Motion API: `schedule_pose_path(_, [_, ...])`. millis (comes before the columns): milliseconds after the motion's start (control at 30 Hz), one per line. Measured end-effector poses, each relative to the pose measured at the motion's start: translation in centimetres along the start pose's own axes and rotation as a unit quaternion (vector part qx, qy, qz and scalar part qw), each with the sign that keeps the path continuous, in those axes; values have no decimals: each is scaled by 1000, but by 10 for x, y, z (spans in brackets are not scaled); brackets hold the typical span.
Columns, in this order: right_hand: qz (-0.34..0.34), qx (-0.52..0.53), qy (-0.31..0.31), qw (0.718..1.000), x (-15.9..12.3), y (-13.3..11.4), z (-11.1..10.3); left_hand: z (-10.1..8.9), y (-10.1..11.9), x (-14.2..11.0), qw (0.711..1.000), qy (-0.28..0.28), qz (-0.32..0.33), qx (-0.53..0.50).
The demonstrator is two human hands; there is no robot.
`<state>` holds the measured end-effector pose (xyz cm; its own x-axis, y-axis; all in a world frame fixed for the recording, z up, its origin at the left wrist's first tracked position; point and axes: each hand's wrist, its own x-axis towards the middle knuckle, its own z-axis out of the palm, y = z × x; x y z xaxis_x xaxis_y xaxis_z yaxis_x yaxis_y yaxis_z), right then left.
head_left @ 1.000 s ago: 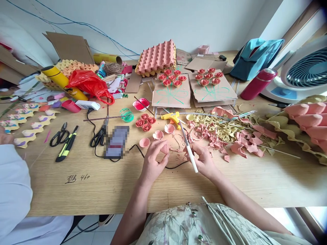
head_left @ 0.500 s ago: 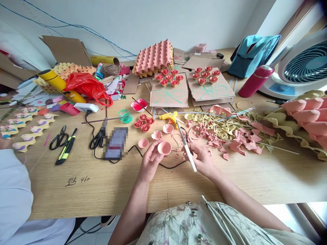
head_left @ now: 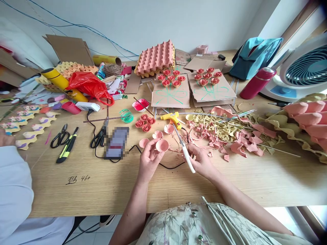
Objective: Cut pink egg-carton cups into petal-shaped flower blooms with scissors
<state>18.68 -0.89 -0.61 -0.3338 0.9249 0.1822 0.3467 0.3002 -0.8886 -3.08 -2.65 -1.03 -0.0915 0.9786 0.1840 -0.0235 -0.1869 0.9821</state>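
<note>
My left hand [head_left: 150, 157] is closed on the edge of a small pink egg-carton cup [head_left: 162, 146], its hollow side facing up. A little to the right, my right hand [head_left: 200, 159] grips white-handled scissors [head_left: 188, 157], their metal blades pointing up and away from me. The blades and the cup are apart. Just beyond the hands lie more pink cups, one [head_left: 143, 143] left of my fingers and another [head_left: 169, 129] near the yellow glue gun [head_left: 171, 117]. Several red-painted paper flowers [head_left: 146, 128] sit close together behind them.
Pink and yellow carton scraps [head_left: 219, 131] are heaped at right, beside stacked egg trays [head_left: 304, 115]. Flowers stand on cardboard panels [head_left: 170, 97] at the back. A phone [head_left: 117, 143], black scissors [head_left: 60, 136] and a cutter [head_left: 67, 146] lie left. Another person's sleeve [head_left: 15, 183] is at far left.
My left hand and its cup have moved slightly left and up. The scissors in my right hand have shifted a little left, with the blades a bit more visible.
</note>
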Motion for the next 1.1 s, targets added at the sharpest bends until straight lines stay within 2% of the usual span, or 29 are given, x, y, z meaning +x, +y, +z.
schedule_pose_path(133, [2, 17, -17, 1000, -1, -1, 1, -7, -9, -4, 994, 24, 4, 103])
schedule_pose_path(200, [0, 18, -16, 1000, -2, -2, 1, -10, -13, -6, 983, 37, 31, 175])
schedule_pose_path(267, [-4, 14, -10, 1000, -2, -3, 2, -10, -14, -9, 961, 43, 77, 264])
schedule_pose_path(367, [-7, 11, -7, 1000, -2, -4, 2, -9, -12, -10, 908, 37, 141, 393])
schedule_pose_path(467, [-3, 15, -10, 1000, -2, -4, 2, -8, -11, -10, 868, 29, 163, 469])
schedule_pose_path(633, [1, 10, -16, 1000, -2, -3, 2, -10, -14, -10, 842, 29, 156, 516])
schedule_pose_path(867, [-10, -4, -11, 1000, -2, -5, -2, -13, -12, -9, 842, 43, 150, 516])
schedule_pose_path(1033, [-14, 7, -4, 1000, -2, -7, -3, -27, -2, -3, 846, 82, 148, 506])
schedule_pose_path(1100, [-21, 3, -3, 1000, -2, -8, -3, -35, 1, 2, 836, 77, 137, 525])
